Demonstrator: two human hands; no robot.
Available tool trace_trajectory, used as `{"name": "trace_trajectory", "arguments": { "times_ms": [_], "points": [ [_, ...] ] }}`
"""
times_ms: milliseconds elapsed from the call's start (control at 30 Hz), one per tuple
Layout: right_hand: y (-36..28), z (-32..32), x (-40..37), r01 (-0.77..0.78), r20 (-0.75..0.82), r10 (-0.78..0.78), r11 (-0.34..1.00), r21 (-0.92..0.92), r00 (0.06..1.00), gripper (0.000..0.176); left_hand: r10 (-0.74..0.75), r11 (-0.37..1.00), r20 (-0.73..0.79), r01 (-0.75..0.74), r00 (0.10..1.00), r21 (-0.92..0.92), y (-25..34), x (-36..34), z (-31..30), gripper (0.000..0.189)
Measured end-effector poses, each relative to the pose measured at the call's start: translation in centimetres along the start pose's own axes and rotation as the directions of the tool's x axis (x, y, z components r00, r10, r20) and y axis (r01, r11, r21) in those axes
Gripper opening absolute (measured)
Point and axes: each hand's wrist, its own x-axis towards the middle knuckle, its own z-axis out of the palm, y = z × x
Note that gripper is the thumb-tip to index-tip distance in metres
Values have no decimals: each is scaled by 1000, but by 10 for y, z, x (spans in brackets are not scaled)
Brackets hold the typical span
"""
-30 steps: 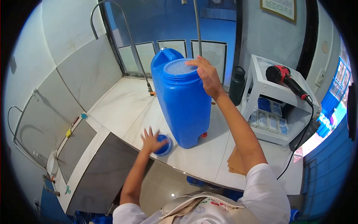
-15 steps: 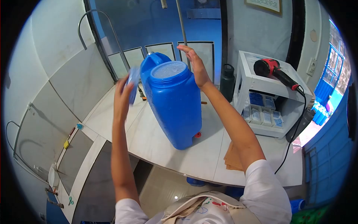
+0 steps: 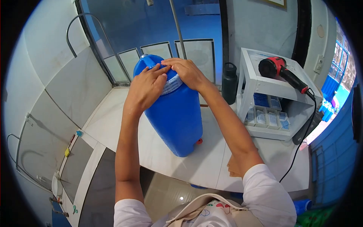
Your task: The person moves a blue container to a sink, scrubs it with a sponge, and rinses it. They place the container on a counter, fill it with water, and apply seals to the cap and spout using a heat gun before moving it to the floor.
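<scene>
A tall blue plastic container (image 3: 176, 121) stands upright on the white counter, its handle at the back left. A printed whitish band (image 3: 172, 85) shows around the front of its round mouth, under the hands. My left hand (image 3: 147, 85) lies over the left of the mouth, fingers spread. My right hand (image 3: 185, 72) rests on the right of it, fingers stretched out toward the left hand's fingertips. The lid area beneath both palms is mostly hidden. A red piece (image 3: 199, 141) is at the container's lower right.
White shelf (image 3: 249, 75) at right holds a red and black heat gun (image 3: 281, 72) with a hanging cord, and small packs. A dark green bottle (image 3: 229, 83) stands beside it. Brown paper (image 3: 234, 166) lies under my right forearm. A curved metal faucet (image 3: 102, 28) rises at the left.
Both hands have come in over the container's mouth. The clear bluish film that was in my left hand is no longer there, and a printed band now shows around the mouth.
</scene>
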Motion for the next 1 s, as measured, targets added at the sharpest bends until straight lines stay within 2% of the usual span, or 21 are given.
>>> {"name": "trace_trajectory", "arguments": {
  "times_ms": [100, 167, 200, 267, 300, 333, 367, 400, 467, 533, 567, 600, 633, 733, 767, 800, 833, 867, 900, 933, 1000],
  "points": [
    [-21, 18, -6, -47, -206, 15, 987, -152, 978, 40, 71, 965, 27, -62, 997, -255, -24, 13, -5, 43],
    [-43, 35, -15, -156, -457, 19, 951, -266, 889, 38, 391, 896, 8, -379, 920, -232, -58, 20, 4, 43],
    [-50, 37, -19, -152, -451, 18, 952, -264, 893, 38, 385, 899, 6, -373, 923, -230, -63, 14, 6, 43],
    [-61, 37, -22, -230, -388, -12, 788, -571, 922, 47, 191, 980, -251, -199, 949, -5, -71, 7, 6, 45],
    [-68, 23, -17, -224, -397, -28, 789, -572, 917, 47, 5, 986, -379, -68, 926, -154, -64, -1, 10, 51],
    [-75, -1, -8, -336, -304, 227, 862, -379, 925, 50, 20, 986, -392, -84, 920, -146, -38, -16, 6, 51],
    [-77, -18, 0, -473, -145, 452, 861, -187, 880, 54, -219, 862, -246, 68, 944, -503, 1, -34, -2, 58],
    [-59, -16, 10, -474, -151, 452, 860, -187, 879, 54, -386, 598, -11, 241, 923, -764, 24, -43, -5, 67],
    [-5, 6, 24, -421, 170, 388, 781, 462, 906, 59, -523, 789, -229, 365, 821, -493, 8, -32, 32, 76],
    [-3, 7, 21, -394, 110, 391, 786, 476, 914, 47, -526, 787, -305, 318, 793, -529, 0, -23, 37, 70],
    [-1, 9, 15, -282, -32, 285, 956, 81, 958, 41, -520, 741, -234, 297, 821, -603, -11, -20, 34, 65],
    [-5, 14, 7, -158, -106, 129, 927, -340, 986, 36, -510, 686, -162, 286, 845, -669, -25, -18, 31, 60],
    [-22, 19, -4, -175, -204, 88, 870, -460, 975, 33, -490, 644, -146, 244, 859, -725, -35, -11, 30, 51],
    [-32, 21, -3, -70, -207, -76, 785, -616, 975, 30, -323, 781, -159, 168, 933, -601, -51, -7, 24, 47],
    [-34, 10, 7, -328, -174, 281, 860, -390, 944, 26, -131, 980, -374, 62, 918, -192, -53, -9, 25, 42],
    [-22, 1, 26, -320, -178, 270, 862, -394, 946, 26, -78, 996, -345, 61, 935, -60, -32, -10, 16, 40],
    [-2, -8, 49, -142, 31, 188, 829, -540, 982, 24, -29, 996, -302, 54, 953, 75, 3, -12, 2, 38],
    [11, -11, 60, 55, 247, 134, 771, -635, 960, 22, -116, 993, -128, 114, 985, -17, 39, -9, -9, 37],
    [10, -6, 65, -261, 187, 241, 961, 93, 952, 24, -40, 998, -192, 50, 981, 48, 56, -4, 3, 30],
    [13, 1, 69, -266, 181, 247, 960, 92, 952, 24, -34, 998, -187, 43, 982, 45, 61, 1, 20, 30],
    [16, 8, 77, -428, 526, 150, 778, 460, 837, 34, 66, 909, -354, 90, 933, 406, 60, 13, 47, 22]
  ]
}}
